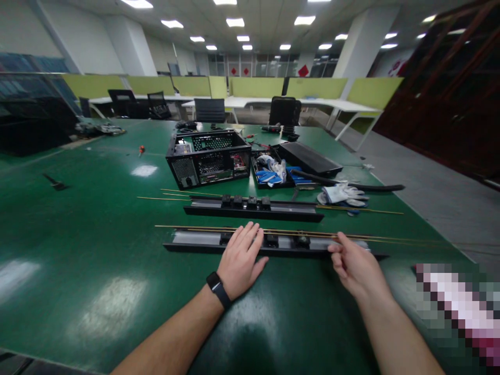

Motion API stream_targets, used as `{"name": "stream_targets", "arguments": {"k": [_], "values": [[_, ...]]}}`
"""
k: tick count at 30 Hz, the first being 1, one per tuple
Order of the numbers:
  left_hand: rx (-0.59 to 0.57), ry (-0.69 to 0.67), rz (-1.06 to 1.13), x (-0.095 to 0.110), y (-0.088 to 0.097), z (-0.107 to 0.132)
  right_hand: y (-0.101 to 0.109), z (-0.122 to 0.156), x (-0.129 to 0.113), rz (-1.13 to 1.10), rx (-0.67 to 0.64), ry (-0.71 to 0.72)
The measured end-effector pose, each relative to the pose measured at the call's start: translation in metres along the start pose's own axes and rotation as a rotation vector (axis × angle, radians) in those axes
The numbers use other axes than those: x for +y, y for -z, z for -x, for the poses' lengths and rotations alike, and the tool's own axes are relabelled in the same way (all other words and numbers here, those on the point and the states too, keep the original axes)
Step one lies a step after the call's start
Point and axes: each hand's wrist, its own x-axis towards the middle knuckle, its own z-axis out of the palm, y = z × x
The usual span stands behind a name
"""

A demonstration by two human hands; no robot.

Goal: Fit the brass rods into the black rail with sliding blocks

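Note:
My left hand (241,258) lies flat with fingers stretched out on a long black power-strip rail (195,242) that rests on the green table near me. A black watch is on that wrist. My right hand (353,265) is curled at the rail's right part, its fingers pinched on thin brass rods (297,232) that run along the rail's far edge. A second black rail (253,207) with several socket modules lies parallel just behind, with more brass rods (172,194) at its left end.
An open black computer case (209,159) stands behind the rails. Right of it sit a black tray with blue parts (273,174), a black flat box (308,159), white gloves (341,194) and a black hose (367,186). Office chairs and desks line the back.

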Motion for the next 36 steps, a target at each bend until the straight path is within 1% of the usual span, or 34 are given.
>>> {"name": "stream_targets", "arguments": {"k": [2, 3, 6, 7, 8, 9, 12, 13, 14, 15, 18, 19, 20, 21, 24, 25, 26, 29, 30, 31, 32, 35, 36], "values": [[0.001, -0.002, -0.001, 0.000, 0.000, 0.000, 0.002, -0.001, -0.001, -0.028, 0.026, 0.017], [-0.003, -0.004, -0.001, 0.000, 0.000, 0.000, 0.001, 0.000, 0.000, -0.022, 0.004, 0.021], [-0.016, -0.011, 0.003, -0.001, 0.000, 0.001, -0.005, 0.006, 0.005, 0.044, -0.152, 0.002], [-0.018, -0.011, 0.006, -0.001, 0.000, 0.001, -0.006, 0.007, 0.006, 0.065, -0.194, -0.008], [-0.017, -0.009, 0.008, -0.001, 0.000, 0.001, -0.007, 0.007, 0.007, 0.072, -0.208, -0.011], [-0.016, -0.006, 0.009, -0.001, 0.000, 0.001, -0.006, 0.006, 0.008, 0.066, -0.190, -0.005], [-0.016, -0.004, 0.008, -0.001, 0.000, 0.001, -0.001, -0.001, 0.006, 0.003, -0.038, 0.040], [-0.015, -0.005, 0.009, -0.001, 0.000, 0.001, 0.000, -0.002, 0.005, -0.011, -0.006, 0.052], [-0.011, -0.007, 0.012, -0.001, 0.000, 0.001, 0.001, -0.003, 0.005, -0.014, 0.000, 0.059], [-0.009, -0.010, 0.016, -0.001, 0.000, 0.001, 0.000, -0.002, 0.006, -0.005, -0.021, 0.060], [-0.004, -0.021, 0.025, 0.000, 0.000, 0.001, -0.005, 0.003, 0.009, 0.061, -0.162, 0.028], [-0.006, -0.022, 0.024, 0.000, 0.000, 0.000, -0.006, 0.005, 0.010, 0.077, -0.189, 0.017], [-0.009, -0.022, 0.022, 0.000, 0.000, 0.000, -0.006, 0.005, 0.010, 0.079, -0.189, 0.014], [-0.011, -0.021, 0.020, 0.000, 0.000, 0.000, -0.006, 0.005, 0.010, 0.068, -0.161, 0.021], [-0.013, -0.018, 0.023, -0.001, 0.001, 0.000, -0.001, 0.000, 0.008, 0.008, -0.026, 0.073], [-0.010, -0.019, 0.026, -0.001, 0.001, 0.000, 0.000, -0.001, 0.007, 0.000, -0.014, 0.083], [-0.008, -0.021, 0.030, -0.001, 0.001, 0.000, 0.000, -0.001, 0.007, 0.004, -0.030, 0.085], [-0.008, -0.024, 0.039, -0.001, 0.000, 0.000, -0.003, 0.003, 0.009, 0.055, -0.168, 0.047], [-0.009, -0.022, 0.039, -0.001, 0.000, 0.000, -0.004, 0.004, 0.009, 0.065, -0.198, 0.034], [-0.007, -0.020, 0.040, -0.002, 0.000, 0.000, -0.005, 0.005, 0.009, 0.064, -0.199, 0.029], [-0.005, -0.020, 0.040, -0.002, 0.000, 0.000, -0.005, 0.004, 0.009, 0.048, -0.172, 0.034], [0.000, -0.025, 0.036, -0.001, 0.000, -0.001, -0.001, -0.001, 0.006, -0.021, -0.037, 0.060], [-0.001, -0.025, 0.031, -0.001, 0.000, -0.001, 0.001, -0.003, 0.006, -0.034, -0.014, 0.065]]}}
